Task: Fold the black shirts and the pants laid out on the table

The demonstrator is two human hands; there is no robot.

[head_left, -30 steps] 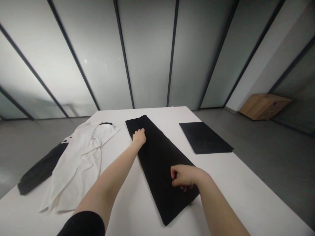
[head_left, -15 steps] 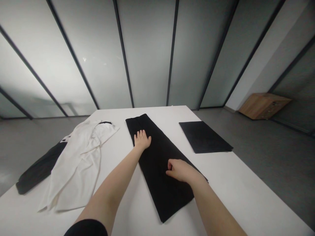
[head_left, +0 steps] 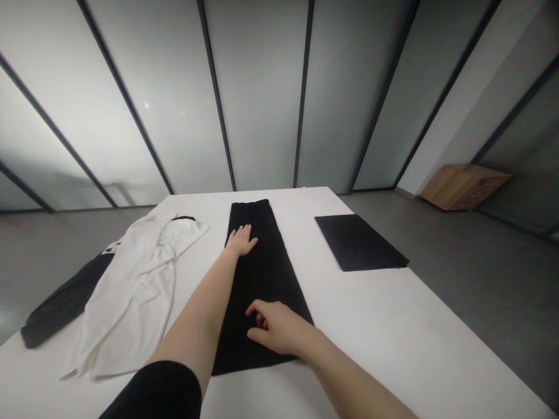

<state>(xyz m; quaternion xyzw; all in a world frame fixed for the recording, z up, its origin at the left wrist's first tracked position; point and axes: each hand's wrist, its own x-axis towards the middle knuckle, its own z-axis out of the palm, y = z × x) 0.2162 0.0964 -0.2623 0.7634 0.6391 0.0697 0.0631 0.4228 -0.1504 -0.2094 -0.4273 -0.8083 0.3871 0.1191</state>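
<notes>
Right hand [head_left: 277, 327] on the near part of the black trousers [head_left: 257, 285], fingers [head_left: 258, 311] half curled, tips down on the cloth (pinch or plain touch: cannot tell from this view). Black sleeve [head_left: 152, 393] on the left upper arm, at the bottom of the frame. Left hand [head_left: 240, 240] farther along the same trousers, palm down, fingers spread flat, nothing held. Trousers lying lengthwise and flat on the white desk [head_left: 393, 326], wide end near, narrow end far. Just left of them, a white garment [head_left: 135, 291] in loose folds, partly over a dark garment [head_left: 61, 305] at the desk's left edge. To the right, well apart from the trousers, a flat black folded piece [head_left: 358, 241]. Beyond the desk, grey floor [head_left: 480, 302], a low wooden cabinet [head_left: 463, 186] at far right, and frosted glass panels [head_left: 262, 99] in dark frames.
</notes>
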